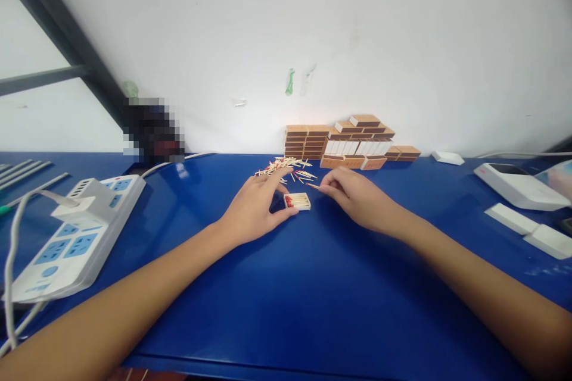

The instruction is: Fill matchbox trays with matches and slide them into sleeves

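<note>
While our left hand (pixel 252 208) steadies the open tray (pixel 297 201) of red-tipped matches on the blue surface (pixel 290 297), thumb and forefinger loosely closed on its left end, our right hand (pixel 353 193) pinches a single match (pixel 313 186) just right of the tray. Loose matches (pixel 286 166) lie scattered just behind, and stacked matchboxes (pixel 348 143) stand by the wall

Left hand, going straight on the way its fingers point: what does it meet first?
Most likely the loose matches, which lie just past the fingertips of the left hand. The stacked matchboxes behind come only after them, as far as depth shows.
</note>
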### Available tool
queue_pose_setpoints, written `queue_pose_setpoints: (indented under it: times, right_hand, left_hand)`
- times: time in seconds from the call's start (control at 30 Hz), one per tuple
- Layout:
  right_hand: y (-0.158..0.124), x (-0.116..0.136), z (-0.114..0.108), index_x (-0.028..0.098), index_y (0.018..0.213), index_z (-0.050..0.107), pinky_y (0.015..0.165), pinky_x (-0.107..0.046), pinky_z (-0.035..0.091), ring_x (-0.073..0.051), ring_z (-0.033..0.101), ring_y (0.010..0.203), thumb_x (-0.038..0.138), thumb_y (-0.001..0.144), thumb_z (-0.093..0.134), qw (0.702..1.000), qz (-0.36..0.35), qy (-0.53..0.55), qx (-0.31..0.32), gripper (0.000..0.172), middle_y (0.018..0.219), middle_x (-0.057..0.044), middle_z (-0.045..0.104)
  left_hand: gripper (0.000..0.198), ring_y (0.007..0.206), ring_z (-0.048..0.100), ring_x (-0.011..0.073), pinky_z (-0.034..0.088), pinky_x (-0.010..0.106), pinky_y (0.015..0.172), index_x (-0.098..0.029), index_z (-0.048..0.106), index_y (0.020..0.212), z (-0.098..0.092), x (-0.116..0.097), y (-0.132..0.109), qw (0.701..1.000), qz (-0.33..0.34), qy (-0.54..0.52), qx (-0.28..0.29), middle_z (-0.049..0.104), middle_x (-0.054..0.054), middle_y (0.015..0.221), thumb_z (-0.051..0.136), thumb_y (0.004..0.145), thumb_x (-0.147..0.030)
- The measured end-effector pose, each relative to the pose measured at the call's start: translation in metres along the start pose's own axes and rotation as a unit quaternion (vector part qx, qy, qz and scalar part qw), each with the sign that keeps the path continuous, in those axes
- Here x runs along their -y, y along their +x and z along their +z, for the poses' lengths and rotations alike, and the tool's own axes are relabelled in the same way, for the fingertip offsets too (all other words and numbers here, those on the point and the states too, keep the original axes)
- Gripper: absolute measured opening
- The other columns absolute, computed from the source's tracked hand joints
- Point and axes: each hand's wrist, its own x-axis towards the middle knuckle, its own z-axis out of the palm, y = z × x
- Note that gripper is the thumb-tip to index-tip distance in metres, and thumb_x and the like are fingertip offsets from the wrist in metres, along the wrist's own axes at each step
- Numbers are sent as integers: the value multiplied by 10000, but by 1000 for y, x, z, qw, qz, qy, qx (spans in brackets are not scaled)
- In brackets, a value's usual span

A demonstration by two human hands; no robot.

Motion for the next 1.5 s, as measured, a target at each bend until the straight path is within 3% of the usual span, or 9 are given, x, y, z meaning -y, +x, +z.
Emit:
queue_pose_setpoints:
  times: [0.1, 0.27, 0.47, 0.67, 0.97, 1.07, 1.17, 1.33, 1.5]
  right_hand:
    - [-7, 17, -2, 221, 931, 611, 669, -322, 439, -186, 548, 739, 364, 1034, 510, 998, -22, 61, -13, 204, 869, -43, 631]
    - [-12, 34, 9, 216, 927, 620, 660, -302, 422, -154, 523, 726, 317, 1020, 563, 994, -53, 88, 27, 148, 900, -27, 602]
    - [-12, 27, 10, 218, 894, 663, 654, -300, 413, -148, 503, 701, 286, 984, 628, 996, -55, 71, -4, 118, 833, -6, 543]
    - [-13, 24, -1, 228, 917, 692, 657, -301, 428, -150, 532, 706, 299, 983, 611, 996, -62, 49, 43, 126, 871, -21, 582]
    - [-15, 27, 2, 217, 908, 692, 646, -298, 421, -147, 532, 695, 295, 986, 594, 996, -71, 28, 35, 148, 859, -27, 589]
    - [-8, 20, -1, 214, 891, 684, 655, -310, 416, -161, 540, 701, 301, 978, 587, 998, -66, 1, 2, 156, 825, -27, 601]
    - [6, 8, -3, 205, 881, 693, 648, -322, 403, -173, 547, 686, 317, 947, 610, 999, -14, -29, -27, 154, 796, -29, 632]
    - [34, -6, 3, 194, 907, 723, 663, -310, 405, -172, 571, 704, 315, 915, 644, 999, 1, -41, 9, 144, 833, -36, 671]
    - [46, -1, 13, 185, 801, 677, 648, -295, 386, -173, 580, 715, 256, 893, 650, 996, 25, -81, 12, 119, 795, -39, 668]
  left_hand:
    - [768, 1307, 610, 289, 417, 524, 1130, -291, 344, 1547, 3, -3, -2, 1000, 14, -21, 4, 762, 29, 1185, 767, 912, -376]
    - [798, 1274, 638, 285, 421, 527, 1138, -307, 325, 1560, 5, -7, -3, 999, 12, -42, 7, 759, 32, 1176, 771, 907, -418]
    - [814, 1247, 642, 275, 421, 517, 1136, -294, 326, 1554, 4, -8, -3, 999, 9, -31, 12, 758, 26, 1169, 792, 892, -376]
    - [796, 1283, 624, 285, 418, 532, 1138, -300, 317, 1562, 2, -9, -3, 999, 18, -29, 19, 757, 34, 1184, 770, 912, -380]
    - [809, 1280, 614, 279, 421, 515, 1128, -293, 302, 1566, 2, -9, -3, 999, 28, -18, 29, 754, 24, 1184, 772, 914, -376]
    - [792, 1277, 615, 286, 415, 521, 1125, -295, 324, 1550, 1, -9, -3, 999, 25, -13, 18, 760, 20, 1163, 780, 908, -371]
    - [758, 1229, 635, 289, 438, 508, 1092, -293, 349, 1529, 1, -13, -4, 999, 41, -5, 22, 757, 27, 1177, 778, 908, -356]
    - [748, 1203, 631, 281, 438, 494, 1082, -282, 344, 1525, -2, -17, -5, 999, 40, -2, 16, 757, 16, 1177, 771, 914, -357]
    - [745, 1212, 638, 282, 430, 494, 1092, -291, 354, 1525, -5, -11, -3, 999, 32, -12, 20, 760, 14, 1175, 774, 914, -364]
